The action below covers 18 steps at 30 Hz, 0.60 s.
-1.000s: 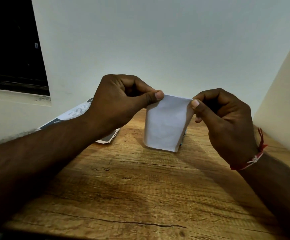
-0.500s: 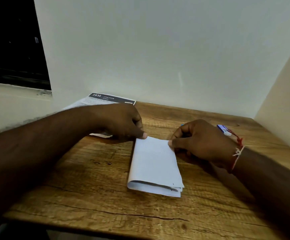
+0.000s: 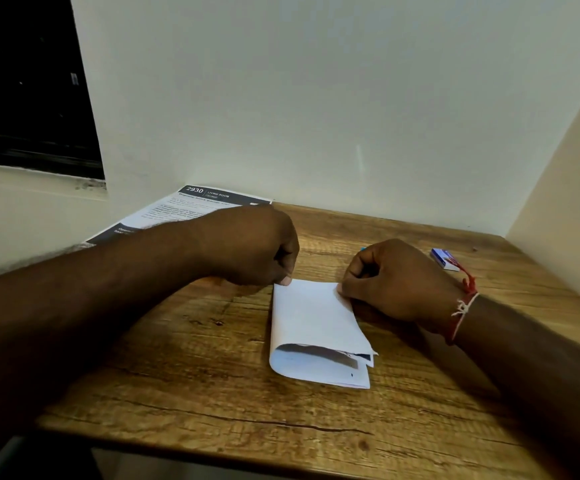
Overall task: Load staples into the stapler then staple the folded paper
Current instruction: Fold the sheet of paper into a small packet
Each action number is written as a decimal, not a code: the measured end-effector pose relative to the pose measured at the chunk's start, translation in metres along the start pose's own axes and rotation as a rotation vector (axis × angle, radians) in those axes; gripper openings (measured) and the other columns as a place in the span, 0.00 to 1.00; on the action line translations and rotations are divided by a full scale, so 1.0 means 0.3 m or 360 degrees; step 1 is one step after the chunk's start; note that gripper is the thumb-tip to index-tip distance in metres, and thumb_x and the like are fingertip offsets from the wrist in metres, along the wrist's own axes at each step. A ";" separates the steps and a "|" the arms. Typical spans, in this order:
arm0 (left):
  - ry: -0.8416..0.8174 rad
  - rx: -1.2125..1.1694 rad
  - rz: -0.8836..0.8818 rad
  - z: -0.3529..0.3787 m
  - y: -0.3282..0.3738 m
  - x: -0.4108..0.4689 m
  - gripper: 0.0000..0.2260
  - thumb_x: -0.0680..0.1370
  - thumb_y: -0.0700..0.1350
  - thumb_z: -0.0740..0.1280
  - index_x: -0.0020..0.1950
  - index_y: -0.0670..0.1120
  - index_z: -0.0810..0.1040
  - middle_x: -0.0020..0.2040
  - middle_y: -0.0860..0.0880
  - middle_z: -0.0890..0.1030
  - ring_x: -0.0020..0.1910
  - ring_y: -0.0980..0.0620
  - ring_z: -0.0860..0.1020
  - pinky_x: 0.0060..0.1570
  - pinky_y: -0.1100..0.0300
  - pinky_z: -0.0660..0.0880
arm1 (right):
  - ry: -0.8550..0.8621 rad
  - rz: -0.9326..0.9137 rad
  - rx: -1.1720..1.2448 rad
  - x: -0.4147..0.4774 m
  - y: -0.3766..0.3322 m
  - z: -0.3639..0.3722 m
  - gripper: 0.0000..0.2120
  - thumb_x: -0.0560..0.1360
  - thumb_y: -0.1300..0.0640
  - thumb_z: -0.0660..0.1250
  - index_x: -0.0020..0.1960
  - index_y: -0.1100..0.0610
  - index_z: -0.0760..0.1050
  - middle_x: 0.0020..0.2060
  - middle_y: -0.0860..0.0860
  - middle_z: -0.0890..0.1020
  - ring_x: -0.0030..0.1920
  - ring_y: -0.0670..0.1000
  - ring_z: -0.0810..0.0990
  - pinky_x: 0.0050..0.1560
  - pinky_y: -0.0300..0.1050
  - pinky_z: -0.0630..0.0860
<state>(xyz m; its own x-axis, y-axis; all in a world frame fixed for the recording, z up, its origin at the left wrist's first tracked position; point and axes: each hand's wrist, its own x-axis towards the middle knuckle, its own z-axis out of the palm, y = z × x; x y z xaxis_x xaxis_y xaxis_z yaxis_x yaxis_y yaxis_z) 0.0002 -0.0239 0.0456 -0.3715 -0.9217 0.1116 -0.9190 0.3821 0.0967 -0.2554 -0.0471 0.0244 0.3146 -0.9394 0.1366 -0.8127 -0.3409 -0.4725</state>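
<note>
A folded white paper (image 3: 316,320) lies flat on the wooden table (image 3: 212,393), its loose open edges toward me. My left hand (image 3: 257,247) is curled, its thumb tip pressing the paper's far left corner. My right hand (image 3: 396,278) is curled too, fingertips pinching the far right corner. A small blue and white box (image 3: 445,258), perhaps of staples, lies behind my right wrist. A sliver of blue (image 3: 363,249) peeks out just behind my right hand; the stapler itself cannot be made out.
A printed sheet with a dark header (image 3: 191,209) lies at the table's far left corner against the wall. White walls close in the table at the back and right. A dark window (image 3: 28,84) is at the upper left.
One second ago both hands held the folded paper up in the air. They have lowered it flat onto the table and still hold its far corners.
</note>
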 end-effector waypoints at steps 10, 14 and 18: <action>-0.0251 0.0249 -0.0025 -0.042 0.041 -0.038 0.13 0.80 0.61 0.78 0.56 0.53 0.90 0.55 0.55 0.90 0.56 0.55 0.85 0.58 0.51 0.84 | -0.0024 -0.0004 0.0007 -0.010 -0.005 -0.010 0.09 0.77 0.49 0.79 0.40 0.51 0.88 0.34 0.39 0.88 0.34 0.36 0.84 0.35 0.37 0.76; -0.0385 0.0308 -0.0039 -0.054 0.054 -0.035 0.23 0.78 0.66 0.77 0.64 0.51 0.89 0.60 0.53 0.89 0.58 0.51 0.86 0.41 0.64 0.73 | -0.0018 0.0008 0.0014 -0.009 -0.003 -0.007 0.09 0.77 0.49 0.79 0.41 0.51 0.87 0.34 0.39 0.88 0.34 0.39 0.84 0.35 0.38 0.76; -0.0544 0.0273 -0.0057 -0.066 0.078 -0.052 0.31 0.73 0.68 0.80 0.67 0.49 0.86 0.51 0.59 0.85 0.48 0.57 0.81 0.38 0.68 0.68 | -0.0040 0.0022 0.0015 -0.006 -0.003 -0.005 0.09 0.77 0.48 0.79 0.40 0.50 0.87 0.33 0.39 0.87 0.33 0.34 0.83 0.35 0.37 0.74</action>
<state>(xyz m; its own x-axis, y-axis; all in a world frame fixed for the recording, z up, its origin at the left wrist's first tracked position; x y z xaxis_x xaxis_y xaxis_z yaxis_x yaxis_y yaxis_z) -0.0129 0.0006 0.0658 -0.3348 -0.9144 -0.2276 -0.9301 0.3593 -0.0755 -0.2559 -0.0452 0.0261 0.3157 -0.9427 0.1078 -0.8126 -0.3273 -0.4823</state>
